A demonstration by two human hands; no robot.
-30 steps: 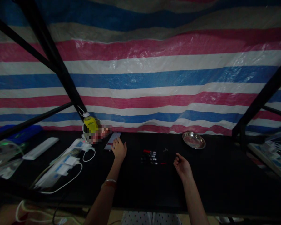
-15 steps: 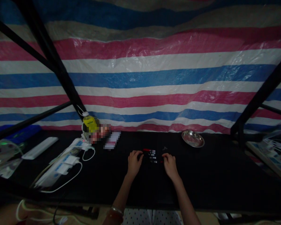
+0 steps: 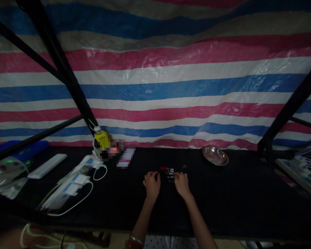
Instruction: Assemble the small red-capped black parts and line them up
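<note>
Several short, slim sticks (image 3: 170, 173), dark with pale printed ends, lie side by side in a row on the black tabletop (image 3: 114, 197). At the far side of the row is a red stick (image 3: 163, 168). My left hand (image 3: 152, 185) is at the row's left end, thumb and fingers bent in against the sticks. From the right, my right hand (image 3: 181, 183) has its fingertips drawn together at the pale ends. The fingers cover part of the row, and dim light hides the sticks' exact kind. A tiny pale piece (image 3: 184, 166) lies just beyond my right hand.
A round metal dish (image 3: 215, 156) stands at the back right. On the left are power strips (image 3: 67, 188) with white cables, a white bar (image 3: 48, 166), a yellow-labelled bottle (image 3: 102, 138) and a blurred flat item (image 3: 126, 157). Black frame posts (image 3: 75, 91) rise before a striped sheet (image 3: 171, 90).
My right hand has moved left to the sticks' pale ends, and the red bit by its fingers is out of sight. My left hand has shifted slightly right. The view has tilted a little.
</note>
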